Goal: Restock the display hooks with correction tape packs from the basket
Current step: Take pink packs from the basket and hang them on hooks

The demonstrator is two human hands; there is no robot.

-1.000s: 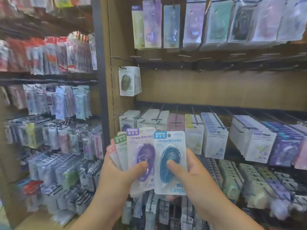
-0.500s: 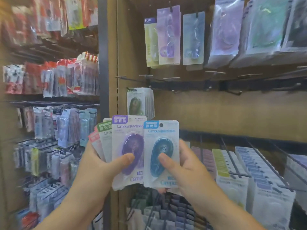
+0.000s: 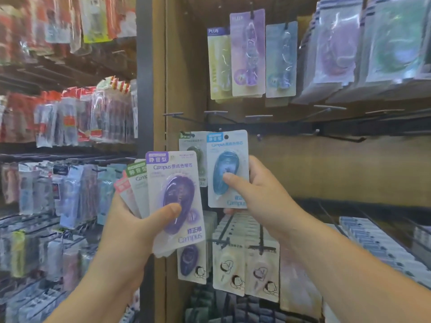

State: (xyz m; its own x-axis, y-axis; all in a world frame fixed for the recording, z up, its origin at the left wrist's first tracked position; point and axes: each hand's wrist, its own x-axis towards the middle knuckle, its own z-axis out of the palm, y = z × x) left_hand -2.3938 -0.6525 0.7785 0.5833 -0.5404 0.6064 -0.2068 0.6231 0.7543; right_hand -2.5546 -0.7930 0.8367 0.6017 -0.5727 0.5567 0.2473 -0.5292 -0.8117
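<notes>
My left hand point(image 3: 133, 229) grips a fan of correction tape packs, with a purple pack point(image 3: 175, 197) in front and green point(image 3: 137, 180) and pink point(image 3: 122, 190) ones behind it. A single blue pack point(image 3: 227, 169) is pinched in my right hand point(image 3: 256, 194), raised in front of the wooden display panel. Just left of it, green packs point(image 3: 194, 148) hang on a hook. Several bare hooks point(image 3: 215, 113) stick out of the rail above. No basket is in view.
PLUS tape packs point(image 3: 247, 54) hang on the top row. Below my hands, rows of white and purple packs point(image 3: 245, 264) fill lower hooks. A dark upright post point(image 3: 144, 89) divides this bay from a crowded stationery rack point(image 3: 70, 117) on the left.
My right hand has drawn the blue pack away from the fan and lifted it up beside the hanging green packs. The view has moved closer to the shelf.
</notes>
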